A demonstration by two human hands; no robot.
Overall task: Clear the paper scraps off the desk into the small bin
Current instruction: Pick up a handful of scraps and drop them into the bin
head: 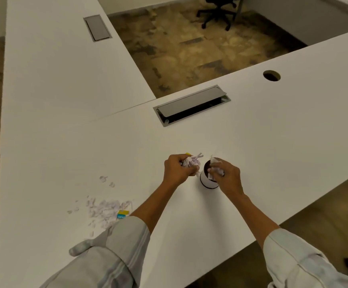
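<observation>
Head view: smooth white desk (272,132) carries a small cylindrical white bin (207,182); torn, crumpled scraps (106,208) lie well left of it. Left hand (178,168) fisted on a scrap wad just beside the bin; right hand (226,178) clutches scraps over its mouth.

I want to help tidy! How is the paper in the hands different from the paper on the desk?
The scraps in the left hand are bunched tight and lifted beside the small bin; the scraps on the desk lie flat and scattered, far left of it. Both are pale torn bits.
</observation>
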